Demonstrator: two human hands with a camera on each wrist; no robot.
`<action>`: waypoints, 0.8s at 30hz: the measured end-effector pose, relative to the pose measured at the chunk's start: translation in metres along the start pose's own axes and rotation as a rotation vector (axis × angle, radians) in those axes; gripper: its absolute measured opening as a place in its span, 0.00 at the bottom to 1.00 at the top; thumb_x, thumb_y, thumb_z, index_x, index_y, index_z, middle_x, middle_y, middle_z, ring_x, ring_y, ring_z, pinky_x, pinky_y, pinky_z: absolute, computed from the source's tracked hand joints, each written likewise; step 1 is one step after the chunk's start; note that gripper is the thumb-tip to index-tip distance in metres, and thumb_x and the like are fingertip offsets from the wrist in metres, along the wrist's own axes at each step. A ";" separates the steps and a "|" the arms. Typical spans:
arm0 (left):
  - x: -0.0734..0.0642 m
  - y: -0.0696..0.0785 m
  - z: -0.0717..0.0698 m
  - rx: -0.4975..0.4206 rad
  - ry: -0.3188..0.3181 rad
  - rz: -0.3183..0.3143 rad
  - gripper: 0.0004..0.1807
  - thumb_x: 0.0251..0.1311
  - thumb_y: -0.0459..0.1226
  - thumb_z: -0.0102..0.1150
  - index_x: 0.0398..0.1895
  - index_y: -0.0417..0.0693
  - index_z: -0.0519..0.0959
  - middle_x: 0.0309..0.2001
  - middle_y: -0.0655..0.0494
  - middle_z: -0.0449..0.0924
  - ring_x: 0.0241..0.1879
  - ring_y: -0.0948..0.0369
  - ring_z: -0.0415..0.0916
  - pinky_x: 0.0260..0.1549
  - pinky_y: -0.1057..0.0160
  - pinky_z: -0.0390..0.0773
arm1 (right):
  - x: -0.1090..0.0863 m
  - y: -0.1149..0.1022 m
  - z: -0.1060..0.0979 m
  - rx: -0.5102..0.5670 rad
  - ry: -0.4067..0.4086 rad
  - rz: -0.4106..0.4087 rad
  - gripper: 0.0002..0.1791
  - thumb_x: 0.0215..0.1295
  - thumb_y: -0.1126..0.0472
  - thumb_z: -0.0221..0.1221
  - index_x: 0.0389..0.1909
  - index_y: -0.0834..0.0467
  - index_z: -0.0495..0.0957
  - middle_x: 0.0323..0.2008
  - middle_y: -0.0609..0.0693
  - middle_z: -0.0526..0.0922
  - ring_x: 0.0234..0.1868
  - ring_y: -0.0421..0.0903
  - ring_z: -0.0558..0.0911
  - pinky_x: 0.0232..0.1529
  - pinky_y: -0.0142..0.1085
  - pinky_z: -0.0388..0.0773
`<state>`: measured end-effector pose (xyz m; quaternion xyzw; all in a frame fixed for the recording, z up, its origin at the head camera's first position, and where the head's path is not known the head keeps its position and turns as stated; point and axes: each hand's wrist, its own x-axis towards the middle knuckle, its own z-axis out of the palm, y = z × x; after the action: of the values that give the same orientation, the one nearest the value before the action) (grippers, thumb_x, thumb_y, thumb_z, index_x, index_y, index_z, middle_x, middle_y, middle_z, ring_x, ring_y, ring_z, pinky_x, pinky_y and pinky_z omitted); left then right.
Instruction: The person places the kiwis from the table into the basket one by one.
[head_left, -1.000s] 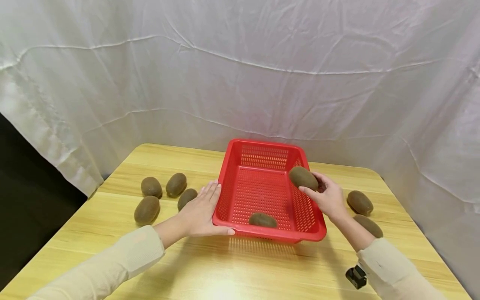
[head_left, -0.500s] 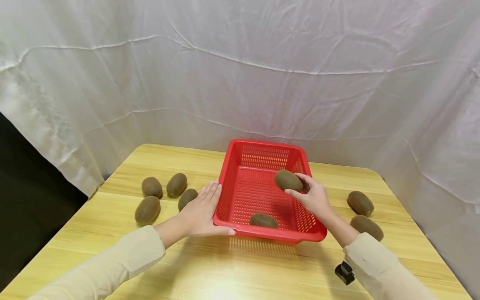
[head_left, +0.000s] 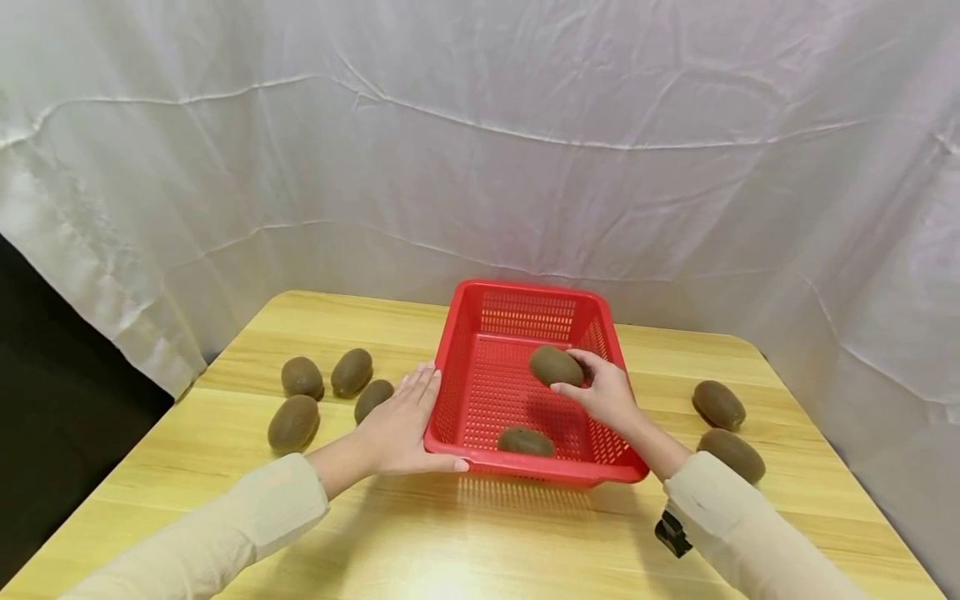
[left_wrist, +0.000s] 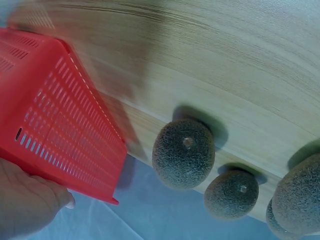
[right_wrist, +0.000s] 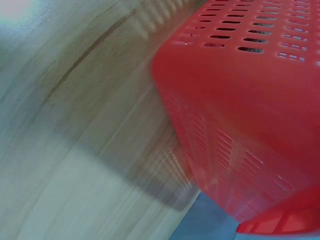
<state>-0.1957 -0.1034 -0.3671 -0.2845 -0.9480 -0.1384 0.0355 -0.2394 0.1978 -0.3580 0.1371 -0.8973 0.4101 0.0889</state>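
Observation:
A red plastic basket point(head_left: 536, 469) with slotted walls stands mid-table in the head view. My left hand point(head_left: 401, 429) rests on its left rim near the front corner, fingers straight. Over the basket's inside, my right hand point(head_left: 606, 392) grips a brown kiwi point(head_left: 553, 367) between thumb and fingers. Another kiwi point(head_left: 526, 441) lies on the basket floor by the front wall. In the left wrist view the left hand point(left_wrist: 30, 202) touches the basket rim point(left_wrist: 75, 187). The right wrist view shows the basket's outer wall point(right_wrist: 240, 100); the right hand is out of that view.
Several kiwis point(head_left: 294, 422) lie on the wooden table point(head_left: 360, 542) left of the basket, one partly behind the left hand. Two more kiwis point(head_left: 718, 405) lie to the right, near the right forearm. A pale curtain point(head_left: 480, 183) hangs behind the table.
My right hand has carried the kiwi leftward from above the basket's right rim to over its inside, slightly lower. The left hand has stayed on the rim.

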 end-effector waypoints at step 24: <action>0.000 0.000 0.000 0.005 -0.002 -0.010 0.65 0.42 0.72 0.52 0.71 0.33 0.47 0.71 0.37 0.47 0.72 0.45 0.45 0.68 0.48 0.55 | 0.002 0.002 0.020 -0.215 -0.284 0.046 0.27 0.53 0.63 0.66 0.53 0.70 0.72 0.46 0.63 0.79 0.41 0.51 0.79 0.43 0.44 0.77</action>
<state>-0.1958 -0.1035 -0.3677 -0.2799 -0.9497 -0.1361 0.0345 -0.2429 0.1833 -0.3715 0.1627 -0.9424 0.2904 -0.0341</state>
